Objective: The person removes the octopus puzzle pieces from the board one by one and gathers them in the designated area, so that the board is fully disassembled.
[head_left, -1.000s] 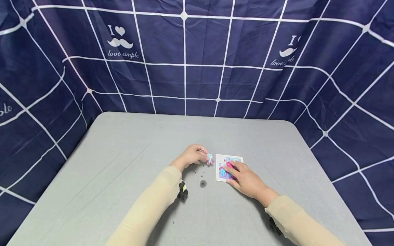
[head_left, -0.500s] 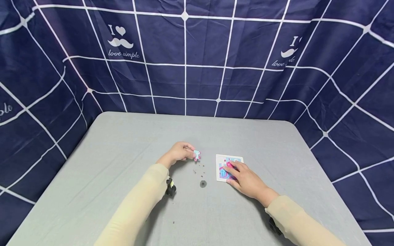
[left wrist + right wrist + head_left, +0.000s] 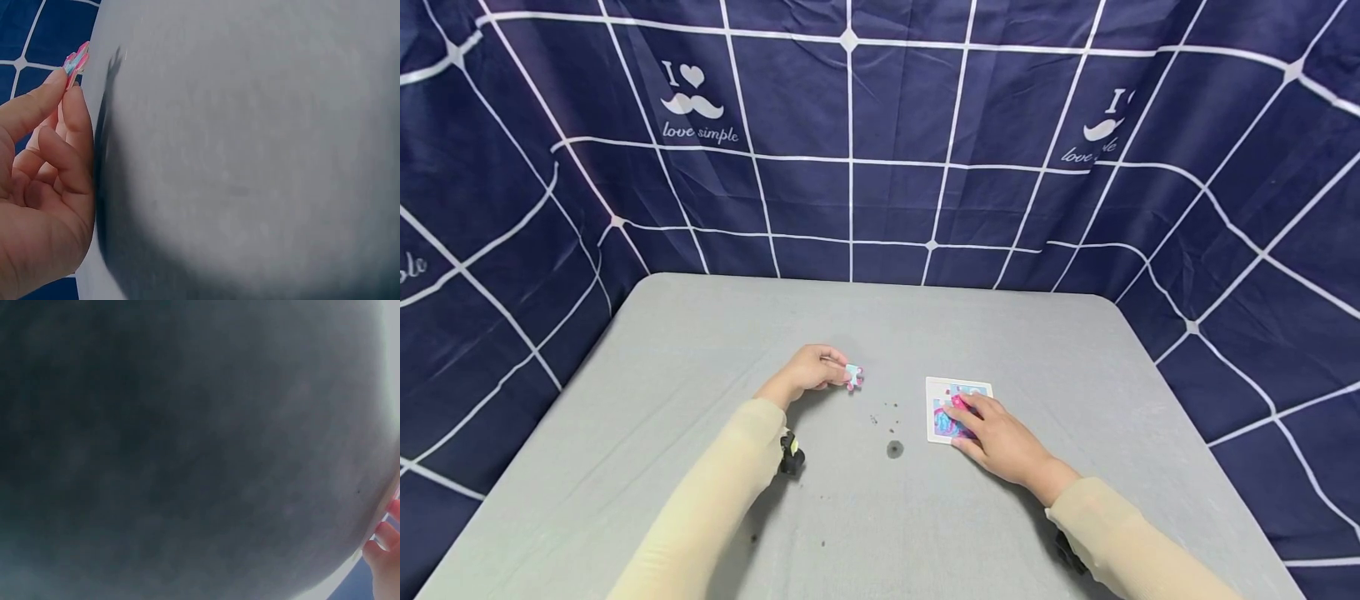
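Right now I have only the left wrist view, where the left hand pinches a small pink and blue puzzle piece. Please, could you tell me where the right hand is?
Observer: In the head view, the right hand rests on the puzzle, covering part of its picture.
Operator: Thank you. On which side is this puzzle, compared with what I hold?
Observer: It lies to the right of the puzzle piece, and the two are apart.
Operator: And does any uncovered part of the puzzle look without picture?
Observer: Yes, its upper left corner in the head view is pale, with no picture showing.
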Tool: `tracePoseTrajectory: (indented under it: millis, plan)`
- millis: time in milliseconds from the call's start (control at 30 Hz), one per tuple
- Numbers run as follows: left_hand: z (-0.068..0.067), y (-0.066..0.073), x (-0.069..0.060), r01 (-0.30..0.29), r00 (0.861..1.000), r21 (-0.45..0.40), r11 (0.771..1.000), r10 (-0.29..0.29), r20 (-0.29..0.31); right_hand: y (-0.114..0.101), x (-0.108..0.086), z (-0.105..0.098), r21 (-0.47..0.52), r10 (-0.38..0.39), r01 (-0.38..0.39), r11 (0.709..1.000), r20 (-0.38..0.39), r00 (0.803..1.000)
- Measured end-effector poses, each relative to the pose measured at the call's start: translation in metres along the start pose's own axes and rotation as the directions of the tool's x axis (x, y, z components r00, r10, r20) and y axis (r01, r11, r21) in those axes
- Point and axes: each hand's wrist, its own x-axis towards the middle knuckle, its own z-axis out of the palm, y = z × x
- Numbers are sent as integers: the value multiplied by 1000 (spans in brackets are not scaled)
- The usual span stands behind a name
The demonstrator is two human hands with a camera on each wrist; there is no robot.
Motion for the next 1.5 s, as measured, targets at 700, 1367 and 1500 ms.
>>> tracePoseTrajectory:
  millis: [700,1367,1500]
  plan:
    - [-15,-4,-4,36,997,87,996,-30,-76,-2,1,-2,2,4,-4,1000,1,1000]
    - [-21,-5,-8,21,994,141,990,-6,-108,-2,0,-3,0,13,-13,1000,10,1000]
    - [-22,-3,-10,6,995,122,993,6,-103,-2,0,-3,2,15,-15,1000,14,1000]
